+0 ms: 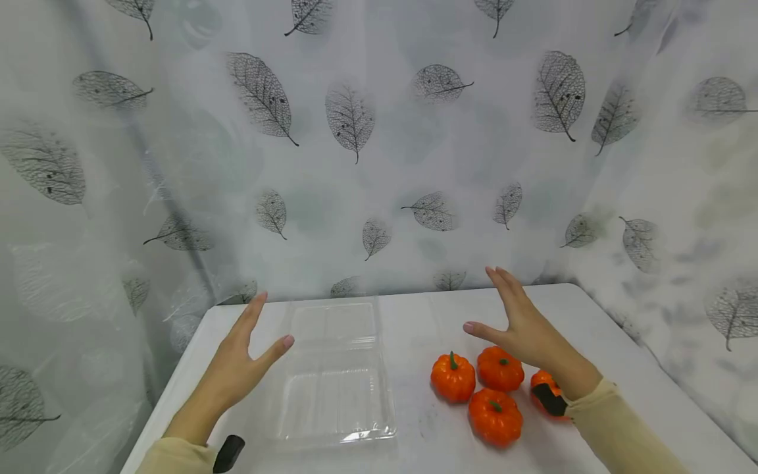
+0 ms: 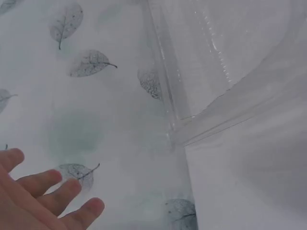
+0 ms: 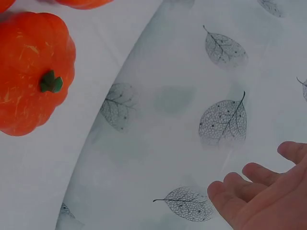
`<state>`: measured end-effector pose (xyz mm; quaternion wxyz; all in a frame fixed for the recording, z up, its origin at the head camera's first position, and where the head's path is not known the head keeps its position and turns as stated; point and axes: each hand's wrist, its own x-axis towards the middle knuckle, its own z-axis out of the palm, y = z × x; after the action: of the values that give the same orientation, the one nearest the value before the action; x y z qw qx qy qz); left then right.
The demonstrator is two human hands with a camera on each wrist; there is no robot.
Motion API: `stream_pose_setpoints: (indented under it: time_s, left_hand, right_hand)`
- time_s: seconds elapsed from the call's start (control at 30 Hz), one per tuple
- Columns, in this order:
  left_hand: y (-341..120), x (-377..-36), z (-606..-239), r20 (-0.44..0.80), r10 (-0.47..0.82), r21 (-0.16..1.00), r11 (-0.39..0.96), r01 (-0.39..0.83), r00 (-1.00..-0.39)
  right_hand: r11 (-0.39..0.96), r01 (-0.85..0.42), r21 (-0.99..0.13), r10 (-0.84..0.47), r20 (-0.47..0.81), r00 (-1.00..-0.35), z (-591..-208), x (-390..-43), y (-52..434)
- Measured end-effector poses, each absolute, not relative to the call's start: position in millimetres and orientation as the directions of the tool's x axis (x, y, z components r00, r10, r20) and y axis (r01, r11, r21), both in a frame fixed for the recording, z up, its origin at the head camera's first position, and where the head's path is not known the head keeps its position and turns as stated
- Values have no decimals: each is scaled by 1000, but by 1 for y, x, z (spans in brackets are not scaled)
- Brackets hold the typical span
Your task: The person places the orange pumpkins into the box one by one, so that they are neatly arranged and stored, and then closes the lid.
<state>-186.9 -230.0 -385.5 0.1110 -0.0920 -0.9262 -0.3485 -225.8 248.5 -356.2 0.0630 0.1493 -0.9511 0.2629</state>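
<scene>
Left hand: the left hand (image 1: 237, 365) hovers above the worktop (image 1: 414, 316) with fingers straight and thumb spread, holding nothing; it is just left of the clear plastic tray (image 1: 334, 375). In the left wrist view its fingertips (image 2: 57, 191) are extended against the leaf-print curtain.
Right hand: the right hand (image 1: 521, 322) is raised with fingers straight and thumb out to the left, holding nothing; it hangs above the group of pumpkins, nearest the back pumpkin (image 1: 500, 368). In the right wrist view its fingers (image 3: 259, 184) are loosely extended.
Tray: transparent, divided into compartments, lying flat on the worktop between the two hands, left of centre; one corner of it shows in the left wrist view (image 2: 211, 96).
Pumpkins: four small orange ones with green stems sit close together on the right part of the worktop, well apart from the tray. The left pumpkin (image 1: 453, 377) is beside the back pumpkin, the front pumpkin (image 1: 495, 416) is nearest the person, and the fourth pumpkin (image 1: 541, 382) is partly hidden behind the right wrist. One pumpkin (image 3: 33, 72) fills the upper left of the right wrist view.
Surroundings: a pale curtain (image 1: 355, 164) printed with grey leaves hangs behind and beside the worktop.
Sleeves: both arms wear light beige sleeves (image 1: 616, 428).
</scene>
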Motion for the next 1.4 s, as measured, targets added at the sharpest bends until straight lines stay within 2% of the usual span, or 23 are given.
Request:
stream_pose_setpoints:
  time_s: [0.23,0.4,0.57,0.77,1.0,1.4]
  left_hand:
    - [-235,-179,-405,220,78,774,593,222,-972]
    - [-239,-177,-419,255,132,829,480,287,-958]
    - [-243,-171,-435,207,130,872,424,243,-970]
    - [-247,-167,-447,114,117,903,402,152,-987]
    - [-254,-159,-457,20,215,915,389,104,-976]
    - [-253,-157,-469,62,251,928,341,149,-966]
  right_hand:
    - [750,-313,-583,-250,188,-950,-356,-223,254]
    - [659,-306,-687,-258,176,-950,-357,-216,256]
    - [571,-282,-771,-265,152,-952,-358,-206,260]
    - [531,-270,-803,-310,112,-944,-368,-198,269]
    - [465,-264,-845,-398,67,-915,-381,-193,278]
    - [454,-202,-868,-518,-72,-852,-400,-180,296]
